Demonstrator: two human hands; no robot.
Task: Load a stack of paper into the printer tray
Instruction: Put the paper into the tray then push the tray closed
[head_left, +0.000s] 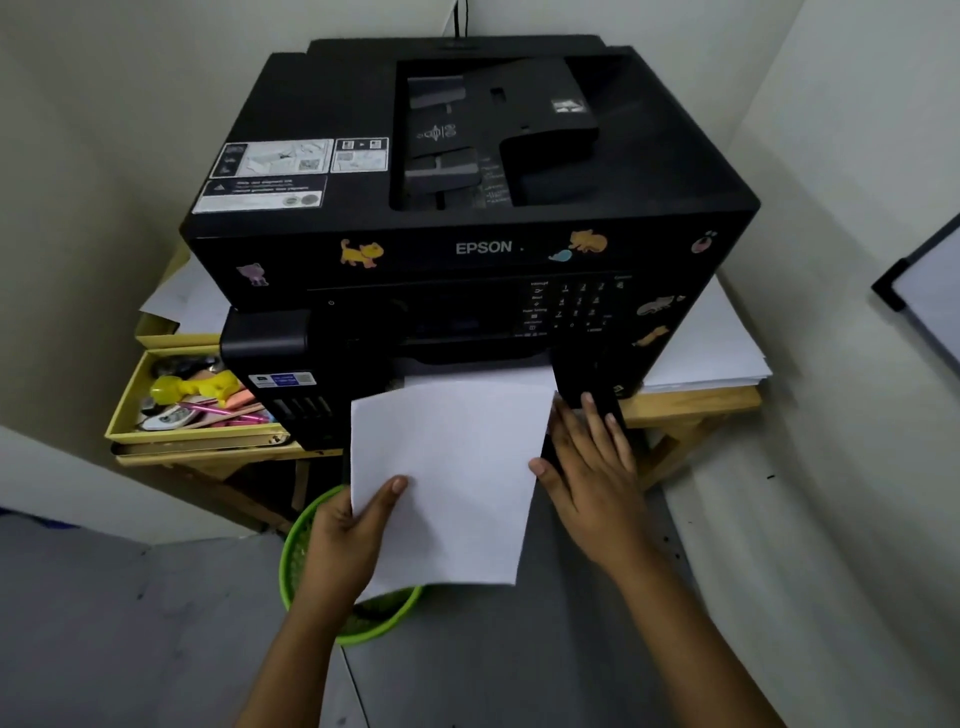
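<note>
A black Epson printer (467, 208) with animal stickers stands on a wooden table. A white stack of paper (447, 467) juts out of the printer's lower front, over the pulled-out black tray (602, 405). Its far end lies in the opening and its near end hangs toward me. My left hand (353, 535) grips the stack's near left corner, thumb on top. My right hand (592, 467) lies flat with its fingers spread along the stack's right edge and on the tray's right side. Most of the tray is hidden under the paper.
A yellow box (124, 410) of pens and small items sits left of the printer. More white sheets (711, 353) lie on the wooden table (691, 405) at the right. A green basket (291, 571) stands on the floor below my left hand. Walls close in on both sides.
</note>
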